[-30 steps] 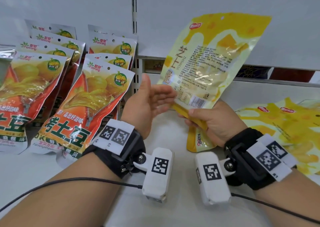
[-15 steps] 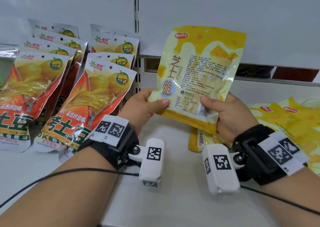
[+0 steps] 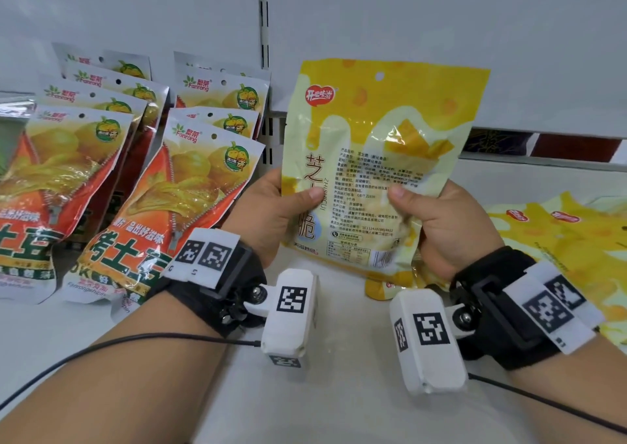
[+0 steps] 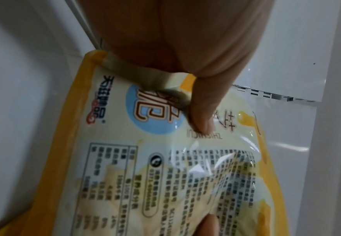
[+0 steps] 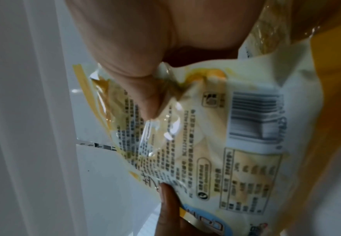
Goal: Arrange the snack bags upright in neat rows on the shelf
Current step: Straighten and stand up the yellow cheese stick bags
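Observation:
A yellow cheese-snack bag (image 3: 369, 158) is held upright in the air above the white shelf (image 3: 339, 392), its printed back toward me. My left hand (image 3: 288, 206) pinches its lower left edge, thumb on the face of the yellow bag (image 4: 165, 159). My right hand (image 3: 424, 212) pinches the lower right edge, thumb pressed into the crinkled film of the yellow bag (image 5: 205, 143). More yellow bags (image 3: 570, 240) lie flat on the shelf at the right. One more yellow bag (image 3: 383, 285) lies under the held one.
Two rows of orange potato-snack bags (image 3: 176, 199) stand leaning back at the left, against the white back panel (image 3: 407, 19). A slotted upright (image 3: 264, 19) divides the panel. Bare shelf surface stretches in front of my wrists.
The bag has turned from tilted to upright and come closer. My left hand, open beside it a second ago, now pinches its left edge; the right hand shifted up to the right edge.

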Demonstrator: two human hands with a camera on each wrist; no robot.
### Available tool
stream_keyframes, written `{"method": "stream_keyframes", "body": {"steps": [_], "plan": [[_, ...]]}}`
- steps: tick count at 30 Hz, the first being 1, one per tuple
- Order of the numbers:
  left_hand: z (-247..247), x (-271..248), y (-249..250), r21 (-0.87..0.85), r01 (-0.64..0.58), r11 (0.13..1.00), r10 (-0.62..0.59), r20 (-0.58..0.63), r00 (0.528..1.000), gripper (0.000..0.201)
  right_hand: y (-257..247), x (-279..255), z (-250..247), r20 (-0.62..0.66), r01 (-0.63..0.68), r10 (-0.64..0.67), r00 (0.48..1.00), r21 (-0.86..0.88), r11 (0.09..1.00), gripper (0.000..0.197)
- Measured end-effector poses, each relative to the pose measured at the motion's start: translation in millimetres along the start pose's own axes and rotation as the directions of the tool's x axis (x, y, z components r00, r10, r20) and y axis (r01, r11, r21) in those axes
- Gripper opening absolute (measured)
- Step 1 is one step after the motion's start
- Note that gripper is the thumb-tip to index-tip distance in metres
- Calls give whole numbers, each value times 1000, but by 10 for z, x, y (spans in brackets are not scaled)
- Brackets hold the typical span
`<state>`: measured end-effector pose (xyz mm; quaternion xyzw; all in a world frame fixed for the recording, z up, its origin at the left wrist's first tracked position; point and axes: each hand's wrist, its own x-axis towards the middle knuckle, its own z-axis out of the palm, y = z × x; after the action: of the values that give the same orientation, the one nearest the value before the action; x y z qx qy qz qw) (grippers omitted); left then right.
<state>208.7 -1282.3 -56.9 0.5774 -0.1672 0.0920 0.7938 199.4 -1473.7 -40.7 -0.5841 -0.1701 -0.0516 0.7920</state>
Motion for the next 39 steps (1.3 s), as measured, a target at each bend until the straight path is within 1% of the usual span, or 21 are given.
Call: {"method": "stream_keyframes", "body": {"steps": [3,6,8,10,12,15,18,20,21,22,25,26,28,30,32,34,35,36,37,38,39], "plan": [[10,0,4,-7,-3,1000,3,-7,1000,33,-36,-21,50,-24,18,-17,1000,56,998,25],[15,-8,21,-20,3,1000,-3,-6,1000,22,-122,-30,73,-75,103,-93,993,143,984,37],[21,-21,35,-39,-1,999,2,7,1000,20,-154,-34,75,-101,127,-110,989,175,976,42],[36,-42,43,-56,-8,998,9,22,1000,18,-152,-28,74,-125,132,-111,986,173,976,37],[38,-46,32,-66,4,998,-2,21,1000,24,-147,-19,60,-130,133,-112,985,167,977,27],[13,-18,20,-89,15,996,-18,-26,1000,22,-141,-6,23,-110,134,-124,986,85,987,16],[-33,16,25,-88,-9,996,-1,-117,993,22,-124,7,-21,-194,129,-141,971,-74,989,12],[-50,28,28,-99,-35,994,18,-166,986,23,-107,13,-45,-241,114,-138,961,-112,987,15],[-49,32,30,-104,-45,994,25,-190,982,23,-101,17,-50,-221,101,-125,967,-117,988,17],[-46,35,32,-104,-55,993,31,-213,976,23,-90,15,-41,-169,80,-100,981,-122,989,17],[-36,47,37,-82,-76,994,55,-238,970,20,-50,-15,14,33,5,2,999,-204,979,7],[-23,46,38,-62,-66,996,51,-221,974,19,-35,-27,26,78,-7,27,997,-243,970,13],[22,22,32,-14,-11,1000,9,-155,988,19,-4,-15,19,128,-13,51,990,-280,960,44],[59,-13,28,42,40,998,-39,-40,998,31,10,-3,10,157,3,44,987,-284,959,63],[79,-41,32,104,57,993,-68,99,993,50,21,-1,3,200,22,37,979,-287,958,65],[78,-56,35,147,65,987,-94,200,975,65,45,-3,2,202,15,44,978,-282,959,68],[78,-59,30,156,65,986,-100,233,967,67,70,-6,7,180,25,31,983,-298,954,63],[86,-65,25,160,61,985,-99,243,965,66,84,-9,18,137,50,-4,991,-329,943,48],[93,-71,11,155,50,987,-85,227,970,61,95,-3,22,68,77,-56,996,-360,930,28],[103,-71,1,152,29,988,-56,177,983,52,100,6,14,-6,80,-89,996,-367,927,13],[101,-59,-9,163,-1,987,-14,92,996,38,105,20,-4,-58,80,-106,993,-341,937,10]]}}
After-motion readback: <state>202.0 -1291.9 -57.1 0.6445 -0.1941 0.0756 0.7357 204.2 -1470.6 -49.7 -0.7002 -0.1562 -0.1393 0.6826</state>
